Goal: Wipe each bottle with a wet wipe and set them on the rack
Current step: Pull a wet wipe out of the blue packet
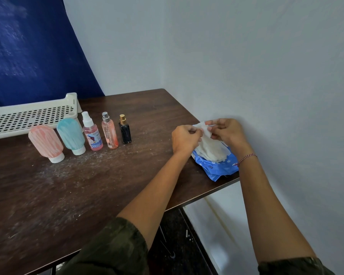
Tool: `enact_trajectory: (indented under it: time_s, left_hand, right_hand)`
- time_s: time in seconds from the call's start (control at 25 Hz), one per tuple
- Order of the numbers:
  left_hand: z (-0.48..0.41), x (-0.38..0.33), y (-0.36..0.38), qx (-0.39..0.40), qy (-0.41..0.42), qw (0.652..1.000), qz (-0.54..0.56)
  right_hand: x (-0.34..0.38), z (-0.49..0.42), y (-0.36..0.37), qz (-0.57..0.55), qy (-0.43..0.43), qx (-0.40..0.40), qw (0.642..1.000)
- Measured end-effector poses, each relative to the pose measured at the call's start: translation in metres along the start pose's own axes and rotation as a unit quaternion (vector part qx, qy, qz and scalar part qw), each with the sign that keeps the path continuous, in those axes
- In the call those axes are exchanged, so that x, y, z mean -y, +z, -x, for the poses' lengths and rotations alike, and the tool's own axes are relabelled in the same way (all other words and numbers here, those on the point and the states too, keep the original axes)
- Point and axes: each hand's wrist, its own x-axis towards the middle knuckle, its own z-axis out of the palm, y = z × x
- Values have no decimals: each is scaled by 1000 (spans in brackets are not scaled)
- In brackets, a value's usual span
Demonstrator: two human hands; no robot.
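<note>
- Hands meet above the right edge of the table (107, 185), both working on one white wet wipe (206, 133).
- The left hand (185, 139) has its grip closed on the wipe's left side, pinching the sheet with curled fingers.
- The right hand (227, 132) pinches the wipe's upper right edge, its grip closed on the same sheet; a red-and-white thread bracelet (246, 157) circles that wrist.
- The wet wipe hangs between the two hands, and its lower part runs down into the open blue wipe pack (216, 169), which lies on the table's right edge beneath them.
- Five bottles stand upright in a row on the far left of the table, well apart from the hands. From left to right:
  - pink squeeze bottle (46, 142), resting on its white cap
  - teal squeeze bottle (71, 135), also cap down
  - pink spray bottle (92, 133) with a white nozzle
  - clear spray bottle (109, 132) with pink liquid and a silver top
  - small black bottle (124, 132) with a gold cap
- A white perforated rack (28, 118) sits just behind the two squeeze bottles, at the far left.
- The dark wood-grain tabletop shows pale dusty smears.
- A dark blue cloth (28, 46) hangs behind the rack.
</note>
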Motion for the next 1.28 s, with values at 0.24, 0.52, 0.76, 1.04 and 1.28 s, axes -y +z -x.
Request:
enact_trajectory:
  time_s: [0.24,0.52,0.76,1.04,1.28]
  left_hand:
    - [0,-3,0,8,3,1000,-3]
    - [0,-1,0,14,8,1000,0]
    - [5,-3,-1,16,16,1000,20]
    - [9,-6,-4,7,22,1000,17]
    - [6,-7,-8,-31,9,999,17]
  right_hand:
    - [2,3,0,-4,4,12,1000]
    - [-1,2,0,-47,17,-43,998]
    - [2,-2,1,76,-41,-87,992]
    - [3,1,1,127,-50,-68,988]
    - [0,3,-6,172,-60,-2,983]
